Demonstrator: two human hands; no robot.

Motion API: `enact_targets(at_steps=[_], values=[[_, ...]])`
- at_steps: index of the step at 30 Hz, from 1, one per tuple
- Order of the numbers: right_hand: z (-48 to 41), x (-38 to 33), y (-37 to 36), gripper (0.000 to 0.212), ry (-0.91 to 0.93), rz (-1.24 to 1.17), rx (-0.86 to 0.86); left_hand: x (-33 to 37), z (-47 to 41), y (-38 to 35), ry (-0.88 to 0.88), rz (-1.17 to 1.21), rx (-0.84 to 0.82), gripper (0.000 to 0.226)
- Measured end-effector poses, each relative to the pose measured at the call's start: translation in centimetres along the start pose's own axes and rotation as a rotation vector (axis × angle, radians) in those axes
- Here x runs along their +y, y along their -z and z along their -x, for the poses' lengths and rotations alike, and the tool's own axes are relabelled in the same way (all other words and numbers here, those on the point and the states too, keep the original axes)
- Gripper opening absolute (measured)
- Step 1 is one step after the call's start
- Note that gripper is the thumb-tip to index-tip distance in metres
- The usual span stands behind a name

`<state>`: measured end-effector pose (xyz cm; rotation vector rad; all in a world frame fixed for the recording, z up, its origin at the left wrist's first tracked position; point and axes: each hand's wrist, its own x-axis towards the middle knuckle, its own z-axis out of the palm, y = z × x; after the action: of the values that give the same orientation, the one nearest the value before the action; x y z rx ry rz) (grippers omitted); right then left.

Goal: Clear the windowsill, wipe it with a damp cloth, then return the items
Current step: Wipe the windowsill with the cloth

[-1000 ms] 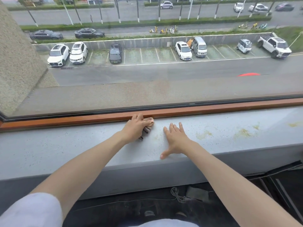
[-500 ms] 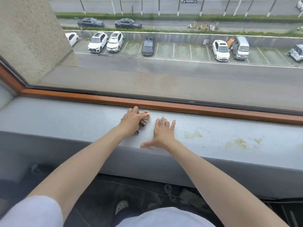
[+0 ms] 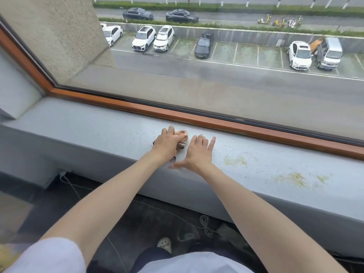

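View swung left; cloth (image 3: pixel 182 134) stays bunched under left grip (image 3: pixel 167 143).

cloth (image 3: pixel 181 139) on windowsill (image 3: pixel 102 131), under left hand (image 3: pixel 167 142), right hand (image 3: pixel 198 152) beside

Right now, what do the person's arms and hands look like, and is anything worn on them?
The left arm and right arm are bare past the elbow. A short white sleeve tops the left one. The left hand and right hand show no glove, ring or watch.
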<state>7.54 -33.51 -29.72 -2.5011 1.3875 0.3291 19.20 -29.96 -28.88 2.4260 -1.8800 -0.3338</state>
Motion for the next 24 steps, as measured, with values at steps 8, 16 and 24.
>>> enact_targets(at_steps=[8,16,24], values=[[-1.1,-1.3,1.2,0.143,-0.016,-0.006,-0.017,-5.3,-0.2,1.7,-0.068,-0.049,-0.07,0.073],[-2.2,-1.9,1.9,0.145,-0.037,-0.004,-0.043,-6.5,1.5,1.8,-0.266,0.0,-0.11,0.069],[-3.4,-2.7,2.3,0.143,-0.062,-0.01,-0.054,-6.2,-2.9,3.4,-0.119,-0.06,-0.062,0.07]])
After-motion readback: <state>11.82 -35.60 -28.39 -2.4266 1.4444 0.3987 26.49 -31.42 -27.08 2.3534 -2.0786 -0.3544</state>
